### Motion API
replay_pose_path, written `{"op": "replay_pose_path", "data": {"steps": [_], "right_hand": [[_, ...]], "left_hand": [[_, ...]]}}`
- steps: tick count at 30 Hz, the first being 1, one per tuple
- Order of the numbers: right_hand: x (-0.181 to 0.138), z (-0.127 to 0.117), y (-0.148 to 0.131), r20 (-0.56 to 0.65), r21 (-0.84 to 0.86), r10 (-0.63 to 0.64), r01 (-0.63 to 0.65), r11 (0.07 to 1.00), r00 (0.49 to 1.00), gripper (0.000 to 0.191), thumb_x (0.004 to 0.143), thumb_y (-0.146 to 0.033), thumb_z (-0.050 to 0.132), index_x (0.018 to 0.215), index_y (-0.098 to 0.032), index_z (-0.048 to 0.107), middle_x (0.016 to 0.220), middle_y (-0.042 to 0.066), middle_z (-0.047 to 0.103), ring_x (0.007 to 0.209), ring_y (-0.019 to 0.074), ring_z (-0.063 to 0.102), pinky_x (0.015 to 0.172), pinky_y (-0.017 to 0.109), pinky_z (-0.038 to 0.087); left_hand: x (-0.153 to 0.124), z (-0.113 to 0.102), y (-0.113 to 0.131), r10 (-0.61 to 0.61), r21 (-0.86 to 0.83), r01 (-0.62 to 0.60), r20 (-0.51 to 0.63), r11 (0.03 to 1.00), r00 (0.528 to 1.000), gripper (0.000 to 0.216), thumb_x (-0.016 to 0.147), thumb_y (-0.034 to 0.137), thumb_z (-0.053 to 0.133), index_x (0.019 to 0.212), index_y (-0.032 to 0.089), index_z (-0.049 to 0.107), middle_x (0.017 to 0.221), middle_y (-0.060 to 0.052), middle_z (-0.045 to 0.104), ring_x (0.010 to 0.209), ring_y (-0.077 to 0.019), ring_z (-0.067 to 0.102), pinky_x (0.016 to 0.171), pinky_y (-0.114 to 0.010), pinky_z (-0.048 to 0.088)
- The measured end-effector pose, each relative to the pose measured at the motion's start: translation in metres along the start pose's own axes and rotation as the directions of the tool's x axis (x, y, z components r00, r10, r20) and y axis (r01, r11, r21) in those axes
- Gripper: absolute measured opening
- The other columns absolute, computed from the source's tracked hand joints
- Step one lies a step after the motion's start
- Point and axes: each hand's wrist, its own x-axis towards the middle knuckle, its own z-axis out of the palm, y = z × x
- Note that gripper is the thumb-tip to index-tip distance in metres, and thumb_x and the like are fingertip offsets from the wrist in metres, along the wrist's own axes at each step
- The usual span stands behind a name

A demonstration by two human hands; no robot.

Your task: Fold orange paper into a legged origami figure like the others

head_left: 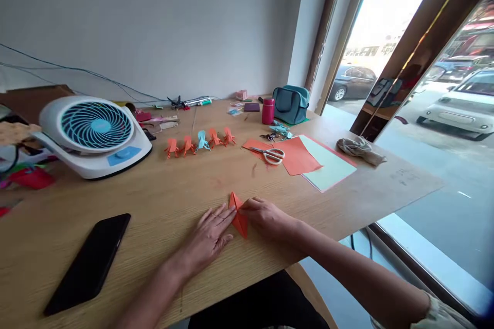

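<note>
A small folded orange paper lies on the wooden table near its front edge. My left hand rests flat beside it, fingers stretched out and touching its left side. My right hand presses on the paper's right side with its fingers curled down onto it. Farther back stands a row of folded paper figures, several orange and one light blue.
A white desk fan sits at the left, a black phone at the front left. Scissors lie on orange and pale green paper sheets. A red bottle, teal bag and crumpled cloth are at the back right.
</note>
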Motion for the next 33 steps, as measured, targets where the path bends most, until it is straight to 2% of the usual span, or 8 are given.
{"op": "replay_pose_path", "data": {"steps": [11, 16, 21, 33], "right_hand": [[-0.004, 0.011, 0.002, -0.082, -0.016, -0.014, 0.013, 1.0, 0.997, 0.039, 0.093, -0.005, 0.047, 0.124, -0.016, 0.067, 0.116, 0.014, 0.067, 0.104, 0.0224, 0.061, 0.095, 0.037, 0.053], [-0.006, 0.014, 0.006, -0.084, 0.012, -0.012, 0.013, 1.0, 0.996, 0.042, 0.094, -0.005, 0.046, 0.127, -0.018, 0.067, 0.117, 0.014, 0.066, 0.106, 0.023, 0.061, 0.096, 0.038, 0.052], [-0.007, 0.014, 0.006, -0.09, 0.022, -0.011, 0.013, 1.0, 0.996, 0.044, 0.093, -0.003, 0.046, 0.128, -0.019, 0.067, 0.117, 0.013, 0.066, 0.105, 0.0227, 0.061, 0.095, 0.038, 0.052], [-0.005, 0.016, 0.006, -0.1, -0.033, -0.003, 0.0, 0.999, 0.995, 0.04, 0.092, -0.004, 0.05, 0.124, -0.018, 0.069, 0.112, 0.012, 0.068, 0.099, 0.0225, 0.062, 0.091, 0.038, 0.052]], "left_hand": [[0.0, -0.003, 0.015, -0.112, -0.015, 0.113, 0.023, 0.994, 0.993, 0.061, 0.105, 0.057, 0.028, 0.161, 0.031, 0.023, 0.166, -0.004, 0.031, 0.155, -0.0281, 0.026, 0.125, -0.053, 0.026], [0.001, 0.0, 0.022, -0.151, -0.008, 0.152, 0.016, 0.988, 0.988, 0.064, 0.104, 0.06, 0.026, 0.161, 0.032, 0.021, 0.167, -0.005, 0.029, 0.156, -0.0318, 0.021, 0.124, -0.058, 0.024], [0.002, -0.004, 0.03, -0.193, -0.01, 0.194, 0.056, 0.981, 0.98, 0.067, 0.104, 0.062, 0.025, 0.162, 0.029, 0.022, 0.167, -0.006, 0.028, 0.157, -0.0327, 0.019, 0.124, -0.06, 0.021], [-0.002, -0.008, 0.035, -0.194, -0.032, 0.195, 0.026, 0.98, 0.981, 0.065, 0.104, 0.06, 0.027, 0.162, 0.032, 0.019, 0.168, -0.004, 0.026, 0.157, -0.0309, 0.018, 0.124, -0.059, 0.021]]}}
